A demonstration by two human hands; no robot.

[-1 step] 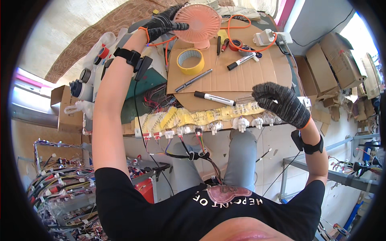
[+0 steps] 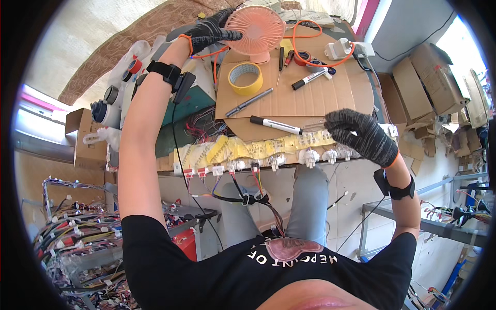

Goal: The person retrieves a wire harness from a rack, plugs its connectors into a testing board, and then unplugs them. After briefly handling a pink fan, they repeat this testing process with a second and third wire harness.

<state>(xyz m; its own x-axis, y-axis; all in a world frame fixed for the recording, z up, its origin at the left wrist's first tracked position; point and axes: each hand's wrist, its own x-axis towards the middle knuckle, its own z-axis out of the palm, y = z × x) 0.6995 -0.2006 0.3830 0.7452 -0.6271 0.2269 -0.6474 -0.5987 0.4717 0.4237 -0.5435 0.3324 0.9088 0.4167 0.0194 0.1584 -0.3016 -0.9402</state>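
Note:
My left hand, in a dark grey knit glove with an orange cuff, reaches to the far side of the table. Its fingers grip the left edge of a small pink fan, thumb across the front grille. In a matching glove, my right hand hovers at the near right of the table with curled fingers, thumb and forefinger making a ring; whether anything is in them is hidden. Below it runs a row of white plug connectors along a strip of yellow labels. A capped marker lies left of that hand.
On the cardboard sheet lie a yellow tape roll, a silver pen, another marker and a screwdriver. An orange cable runs to a white charger. A wire bundle hangs from the near edge. Cartons stand right.

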